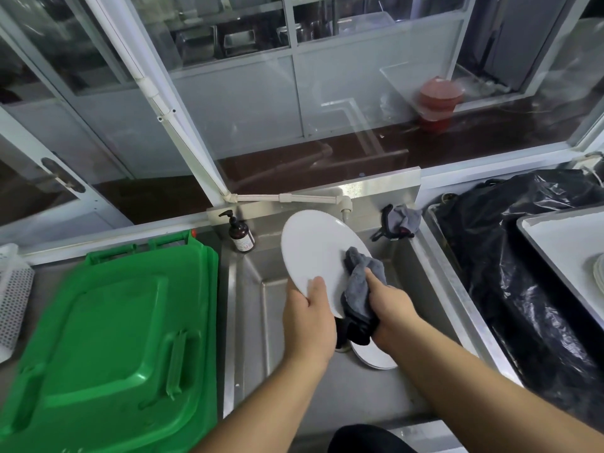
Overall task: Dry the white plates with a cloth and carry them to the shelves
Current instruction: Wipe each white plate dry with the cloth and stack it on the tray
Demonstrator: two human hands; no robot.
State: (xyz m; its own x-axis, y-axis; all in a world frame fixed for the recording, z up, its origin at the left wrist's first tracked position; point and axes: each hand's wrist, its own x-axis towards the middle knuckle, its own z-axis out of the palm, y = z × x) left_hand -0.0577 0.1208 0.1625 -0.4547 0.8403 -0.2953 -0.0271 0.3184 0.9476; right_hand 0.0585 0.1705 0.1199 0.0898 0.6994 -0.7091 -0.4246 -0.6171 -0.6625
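Both forearms outstretched, left hand (309,318) and right hand (390,308) gripping.

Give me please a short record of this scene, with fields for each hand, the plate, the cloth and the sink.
left hand: grips the plate's lower edge
right hand: holds the cloth against the plate
plate: white, tilted, above the sink
cloth: grey, bunched
sink: steel, more white plates inside

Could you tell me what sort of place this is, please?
Probably the dishwashing corner of a commercial kitchen: a deep steel sink, a soap bottle at its back edge, and a green bin beside it.
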